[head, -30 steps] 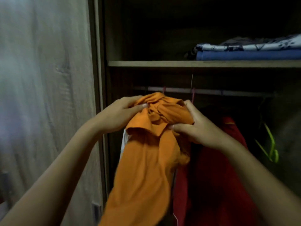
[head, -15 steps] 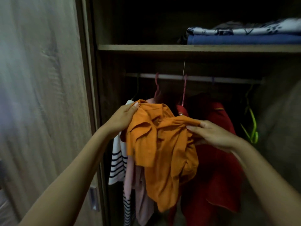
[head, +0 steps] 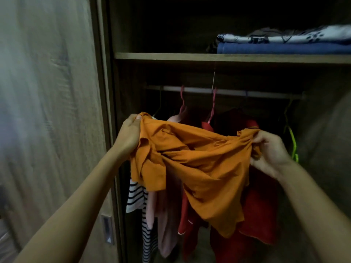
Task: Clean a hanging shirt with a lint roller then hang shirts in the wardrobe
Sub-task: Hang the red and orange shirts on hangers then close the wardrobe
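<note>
An orange shirt (head: 191, 164) is stretched between both hands in front of the open wardrobe. My left hand (head: 129, 134) grips its left end and my right hand (head: 269, 149) grips its bunched right end. Its lower part hangs down in loose folds. Behind it runs the hanging rail (head: 228, 92) with pink hangers. A striped shirt (head: 136, 198), a pale pink garment (head: 163, 215) and red garments (head: 260, 211) hang from it. No lint roller is in view.
A wooden sliding door (head: 53, 111) with a recessed metal handle (head: 107, 230) stands at the left. The shelf (head: 190, 56) above the rail carries folded blue and patterned fabrics (head: 281, 43). A green hanger (head: 293, 147) hangs bare at the rail's right end.
My hands have moved apart, spreading the bunched orange shirt out wide between them. The view has also shifted so more of the hanging clothes shows.
</note>
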Available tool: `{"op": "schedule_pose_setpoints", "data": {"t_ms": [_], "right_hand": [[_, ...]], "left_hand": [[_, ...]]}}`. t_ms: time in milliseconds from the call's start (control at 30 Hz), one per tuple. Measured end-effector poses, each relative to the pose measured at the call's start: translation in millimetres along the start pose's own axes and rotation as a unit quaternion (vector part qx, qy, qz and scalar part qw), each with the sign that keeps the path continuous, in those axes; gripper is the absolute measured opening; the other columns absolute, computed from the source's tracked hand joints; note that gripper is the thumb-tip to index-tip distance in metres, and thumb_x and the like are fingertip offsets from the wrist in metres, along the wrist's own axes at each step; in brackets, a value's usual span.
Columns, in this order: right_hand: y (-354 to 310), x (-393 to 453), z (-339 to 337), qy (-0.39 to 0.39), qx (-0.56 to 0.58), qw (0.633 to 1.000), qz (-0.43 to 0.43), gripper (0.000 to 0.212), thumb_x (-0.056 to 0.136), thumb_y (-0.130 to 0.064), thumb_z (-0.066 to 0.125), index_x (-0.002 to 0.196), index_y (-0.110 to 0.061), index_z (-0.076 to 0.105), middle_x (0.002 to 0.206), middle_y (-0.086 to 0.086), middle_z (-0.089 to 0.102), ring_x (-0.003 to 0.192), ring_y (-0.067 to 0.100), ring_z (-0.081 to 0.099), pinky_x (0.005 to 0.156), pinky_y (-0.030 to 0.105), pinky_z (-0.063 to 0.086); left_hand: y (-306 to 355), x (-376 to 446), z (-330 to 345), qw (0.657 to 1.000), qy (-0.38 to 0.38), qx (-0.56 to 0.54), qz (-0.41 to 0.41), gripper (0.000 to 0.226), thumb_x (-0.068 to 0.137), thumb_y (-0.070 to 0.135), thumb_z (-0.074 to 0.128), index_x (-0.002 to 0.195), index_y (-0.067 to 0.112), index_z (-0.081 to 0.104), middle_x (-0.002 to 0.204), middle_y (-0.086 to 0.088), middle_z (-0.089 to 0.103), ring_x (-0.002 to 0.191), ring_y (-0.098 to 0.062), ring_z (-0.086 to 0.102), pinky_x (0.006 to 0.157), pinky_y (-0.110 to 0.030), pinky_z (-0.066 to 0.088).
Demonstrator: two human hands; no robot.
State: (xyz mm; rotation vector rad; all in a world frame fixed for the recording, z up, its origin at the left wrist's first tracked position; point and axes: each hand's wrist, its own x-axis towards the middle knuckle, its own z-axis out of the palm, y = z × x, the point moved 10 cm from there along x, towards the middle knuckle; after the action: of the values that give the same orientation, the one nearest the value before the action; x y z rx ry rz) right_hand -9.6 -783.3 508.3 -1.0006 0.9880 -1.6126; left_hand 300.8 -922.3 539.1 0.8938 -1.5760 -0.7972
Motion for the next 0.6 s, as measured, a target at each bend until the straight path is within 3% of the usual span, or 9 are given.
{"op": "schedule_pose_setpoints", "data": {"t_ms": [33,100,167,233,300,367,467,533,600], "right_hand": [[1,0,4,-0.024,-0.002,1.000,0.006,0.029,0.077,-0.027,0.045,0.094,-0.012,0.061,0.094,0.010,0.071,0.076,0.017,0.072,0.070,0.027,0.059],[10,1,7,-0.059,-0.053,0.996,0.041,0.064,0.082,-0.061,0.043,0.115,-0.008,0.059,0.118,0.014,0.068,0.107,0.027,0.067,0.097,0.042,0.049],[21,1,9,-0.072,-0.146,0.984,0.076,0.082,0.077,-0.073,0.046,0.121,-0.006,0.059,0.118,0.007,0.069,0.110,0.024,0.065,0.105,0.042,0.040],[29,3,18,-0.086,-0.274,0.955,0.073,0.075,0.068,-0.063,0.066,0.111,-0.002,0.063,0.105,0.000,0.072,0.093,0.015,0.067,0.092,0.033,0.046],[39,3,34,-0.128,-0.408,0.903,0.050,0.065,0.062,-0.048,0.083,0.117,-0.019,0.062,0.117,-0.003,0.063,0.100,0.006,0.063,0.087,0.027,0.048],[48,2,59,-0.161,-0.427,0.889,0.036,0.072,0.066,-0.035,0.086,0.128,-0.042,0.049,0.133,-0.011,0.049,0.118,0.006,0.054,0.095,0.026,0.048],[51,0,100,-0.222,-0.388,0.895,-0.011,0.081,0.075,-0.012,0.080,0.137,-0.042,0.038,0.132,-0.011,0.055,0.117,0.002,0.057,0.096,0.021,0.048],[50,1,114,-0.238,-0.419,0.875,-0.047,0.059,0.082,-0.010,0.072,0.129,-0.037,0.050,0.118,-0.009,0.066,0.109,0.001,0.062,0.090,0.019,0.048],[39,7,113,-0.205,-0.436,0.871,-0.090,0.036,0.088,-0.012,0.066,0.120,-0.027,0.061,0.110,-0.007,0.071,0.104,0.004,0.064,0.089,0.020,0.049]], "left_hand": [[1,1,-3,1.000,0.008,0.011,0.003,0.030,0.102,0.036,0.031,0.118,0.021,0.052,0.103,-0.001,0.060,0.096,-0.019,0.059,0.092,-0.041,0.049],[11,-2,-2,1.000,-0.013,-0.006,0.006,0.029,0.103,0.034,0.031,0.125,0.025,0.048,0.108,0.001,0.057,0.096,-0.016,0.058,0.087,-0.035,0.050],[24,-7,9,0.996,-0.078,-0.040,0.009,0.031,0.103,0.032,0.032,0.125,0.025,0.053,0.109,-0.003,0.058,0.093,-0.017,0.058,0.079,-0.029,0.050],[35,-13,22,0.986,-0.151,-0.066,0.014,0.032,0.103,0.031,0.035,0.123,0.025,0.058,0.108,-0.008,0.057,0.092,-0.022,0.055,0.075,-0.027,0.050],[50,-23,37,0.975,-0.211,-0.062,0.040,0.031,0.102,0.030,0.036,0.123,0.025,0.059,0.102,-0.007,0.055,0.086,-0.021,0.052,0.070,-0.025,0.049],[68,-36,56,0.958,-0.271,-0.003,0.097,0.032,0.102,0.029,0.035,0.124,0.027,0.058,0.105,-0.004,0.057,0.086,-0.020,0.057,0.075,-0.025,0.049],[86,-54,88,0.921,-0.344,0.099,0.155,0.033,0.103,0.026,0.033,0.127,0.032,0.055,0.116,0.014,0.056,0.105,0.001,0.056,0.088,-0.019,0.048],[94,-51,92,0.916,-0.322,0.158,0.181,0.034,0.104,0.023,0.032,0.127,0.031,0.055,0.113,0.027,0.053,0.105,0.014,0.051,0.087,-0.013,0.042],[99,-39,77,0.934,-0.256,0.170,0.182,0.034,0.104,0.020,0.031,0.127,0.029,0.055,0.093,0.028,0.055,0.082,0.020,0.053,0.075,-0.009,0.039]]}}
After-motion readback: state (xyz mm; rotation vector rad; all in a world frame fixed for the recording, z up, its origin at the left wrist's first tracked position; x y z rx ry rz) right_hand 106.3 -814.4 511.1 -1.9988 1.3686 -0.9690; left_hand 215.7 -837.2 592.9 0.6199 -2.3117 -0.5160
